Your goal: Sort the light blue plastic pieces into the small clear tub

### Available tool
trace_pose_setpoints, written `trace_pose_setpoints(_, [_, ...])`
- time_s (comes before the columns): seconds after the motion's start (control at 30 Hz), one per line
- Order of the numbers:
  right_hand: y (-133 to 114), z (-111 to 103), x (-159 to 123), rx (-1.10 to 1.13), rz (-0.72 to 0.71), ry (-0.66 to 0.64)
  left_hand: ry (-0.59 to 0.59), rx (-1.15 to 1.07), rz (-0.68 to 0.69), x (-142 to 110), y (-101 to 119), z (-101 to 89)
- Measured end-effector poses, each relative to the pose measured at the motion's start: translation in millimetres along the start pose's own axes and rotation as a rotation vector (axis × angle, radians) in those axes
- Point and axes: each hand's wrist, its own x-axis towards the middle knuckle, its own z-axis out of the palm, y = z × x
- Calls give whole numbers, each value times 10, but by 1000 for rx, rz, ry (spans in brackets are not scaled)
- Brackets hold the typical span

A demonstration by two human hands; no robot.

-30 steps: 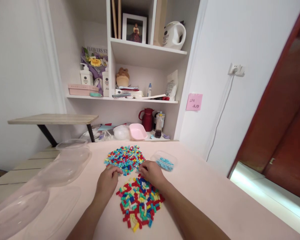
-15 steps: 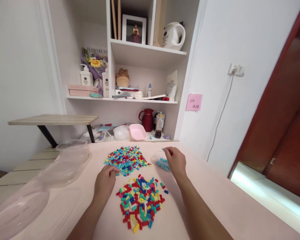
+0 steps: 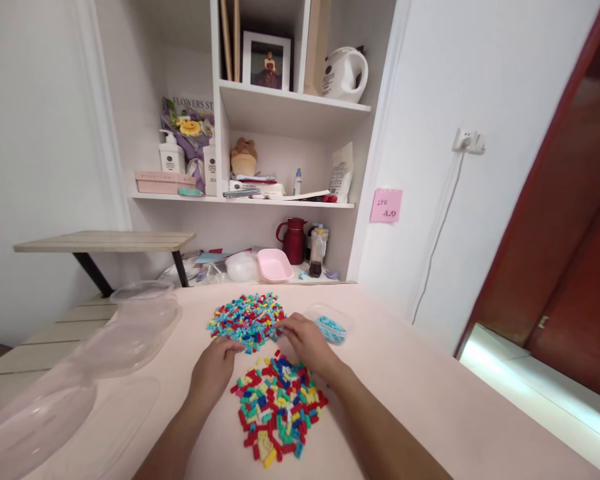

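Observation:
Two piles of small plastic building bricks lie on the pale pink table. The far pile [image 3: 247, 317] is mostly blue with red, yellow and green; the near pile [image 3: 275, 410] has red, yellow, green and dark blue bricks. My left hand [image 3: 214, 370] rests at the far pile's lower left edge. Its fingers are curled together, and whatever they hold is too small to make out. My right hand [image 3: 307, 341] reaches in from the right, fingers stretched out, fingertips at the far pile's right edge. Beyond it stands a clear plastic tub [image 3: 347, 322] holding light blue bricks [image 3: 330, 329].
Clear plastic containers and lids [image 3: 125, 333] lie along the table's left side. Behind the table, a shelf holds a pink bowl [image 3: 275, 265], a red jug [image 3: 294, 241] and a bottle of dark liquid [image 3: 317, 253]. A wooden stand [image 3: 105, 241] is at the left.
My right hand has moved left from above the clear tub to the far pile's edge. The tub shows in full now. My left hand has shifted slightly.

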Motion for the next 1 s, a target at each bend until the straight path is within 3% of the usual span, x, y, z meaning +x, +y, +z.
trace_pose_setpoints(0.23, [-86,346,-61,-302,-102,-240,-71,113,47,-44,55,11])
trace_pose_setpoints(0.4, [-92,323,-35,-287,-41,-244,-134,215,118,-82,100,32])
trace_pose_setpoints(0.77, [2,123,-24,-48,123,-246,-211,128,332,-149,198,24])
trace_pose_setpoints(0.87, [43,128,-28,0,175,-264,-186,30,308,-140,176,41])
trace_pose_setpoints(1.0, [84,122,-23,-53,171,-183,-101,-40,221,-106,122,59])
